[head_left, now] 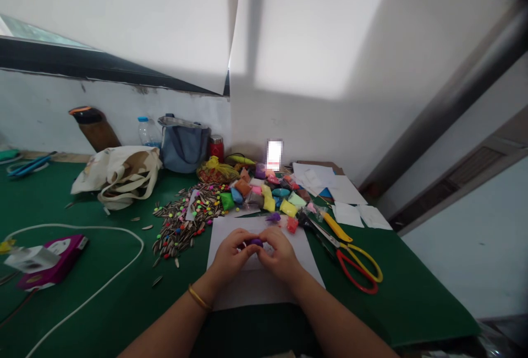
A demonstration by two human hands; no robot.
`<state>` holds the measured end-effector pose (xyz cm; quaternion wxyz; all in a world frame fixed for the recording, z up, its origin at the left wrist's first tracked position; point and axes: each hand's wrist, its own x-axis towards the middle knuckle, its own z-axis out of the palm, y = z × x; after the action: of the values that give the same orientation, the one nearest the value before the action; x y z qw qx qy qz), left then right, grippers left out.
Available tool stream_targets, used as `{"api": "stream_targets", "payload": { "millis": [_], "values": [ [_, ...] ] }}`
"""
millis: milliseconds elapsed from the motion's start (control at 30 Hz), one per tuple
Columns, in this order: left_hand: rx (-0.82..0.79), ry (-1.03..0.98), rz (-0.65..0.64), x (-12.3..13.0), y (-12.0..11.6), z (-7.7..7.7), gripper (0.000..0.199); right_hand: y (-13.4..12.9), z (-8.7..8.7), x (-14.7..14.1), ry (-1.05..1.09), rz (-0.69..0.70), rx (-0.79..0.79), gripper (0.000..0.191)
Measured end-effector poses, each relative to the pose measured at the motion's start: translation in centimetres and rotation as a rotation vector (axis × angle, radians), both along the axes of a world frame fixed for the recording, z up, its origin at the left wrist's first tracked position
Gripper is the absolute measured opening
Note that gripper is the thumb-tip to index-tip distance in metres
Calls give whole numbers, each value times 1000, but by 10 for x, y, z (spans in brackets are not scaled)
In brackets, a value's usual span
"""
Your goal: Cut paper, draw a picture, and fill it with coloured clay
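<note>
Between my fingertips is a small lump of purple modelling clay (256,242), pinched from both sides. My left hand (233,251) and my right hand (278,252) curl toward each other above white paper (264,289). A bit of clear wrapping seems to show under the clay, partly hidden by the fingers. Just beyond the hands lie another purple piece (273,217) and a coral-red clay packet (291,224). A heap of colourful clay packets (268,199) spreads behind them.
Scissors with red and yellow handles (357,270) and a yellow cutter (336,227) lie to the right. Sunflower seeds mixed with coloured beads (185,226) spread on the left. Farther left are a canvas bag (119,174), a blue bag (185,146) and a white cable (124,264).
</note>
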<state>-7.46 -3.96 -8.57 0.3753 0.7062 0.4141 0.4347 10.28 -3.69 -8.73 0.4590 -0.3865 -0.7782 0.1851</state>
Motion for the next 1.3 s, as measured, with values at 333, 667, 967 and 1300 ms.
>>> {"api": "stream_targets", "payload": {
  "millis": [333,667,967,1300],
  "values": [
    [46,-75,110,-1,-2,2,18,-1,4,1,-16,115,-69,34],
    [108,63,92,1,-5,-1,28,2,-5,4,-158,7,64,19],
    [83,-99,153,0,-3,-2,14,-1,1,-1,-50,60,-66,38],
    [134,32,112,1,-5,-1,22,2,-3,0,-180,-35,74,9]
  ]
}}
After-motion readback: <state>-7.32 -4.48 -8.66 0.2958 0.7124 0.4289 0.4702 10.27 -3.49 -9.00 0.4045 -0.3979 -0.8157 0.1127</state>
